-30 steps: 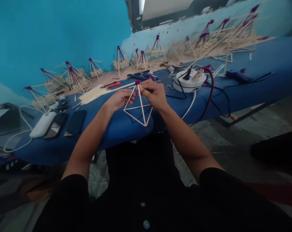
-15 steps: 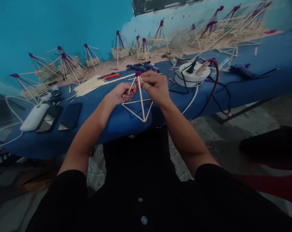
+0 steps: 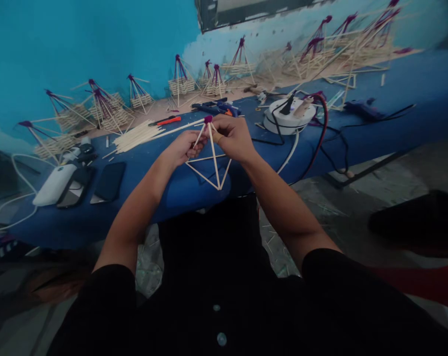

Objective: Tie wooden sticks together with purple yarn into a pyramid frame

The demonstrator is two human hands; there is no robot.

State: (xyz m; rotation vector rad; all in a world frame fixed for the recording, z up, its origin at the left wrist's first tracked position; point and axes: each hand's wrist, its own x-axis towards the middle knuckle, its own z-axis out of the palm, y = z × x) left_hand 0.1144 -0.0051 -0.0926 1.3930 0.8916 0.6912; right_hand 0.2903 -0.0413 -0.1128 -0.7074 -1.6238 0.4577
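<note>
A small frame of thin wooden sticks (image 3: 214, 157) stands at the table's front edge, its sticks rising from a triangular base to a purple wrapped tip (image 3: 208, 119). My left hand (image 3: 188, 147) is closed on the frame's left side, just below the tip. On the other side, my right hand (image 3: 232, 136) pinches close under the tip, its fingertips partly hidden behind the sticks. Purple strands show between the hands. Left of them lies a pile of loose sticks (image 3: 137, 138), with an orange and black cutter (image 3: 168, 120) beside it.
Several stick structures with purple tips (image 3: 182, 85) line the wall side of the blue table (image 3: 172, 198). A white round power socket (image 3: 289, 116) with cables lies right, near a blue glue gun (image 3: 365, 109). Phones (image 3: 109, 182) and a white device (image 3: 55, 185) lie left.
The view has shifted slightly, so the table items appear a little displaced. Both hands keep their hold on the stick frame, with only slight finger movement.
</note>
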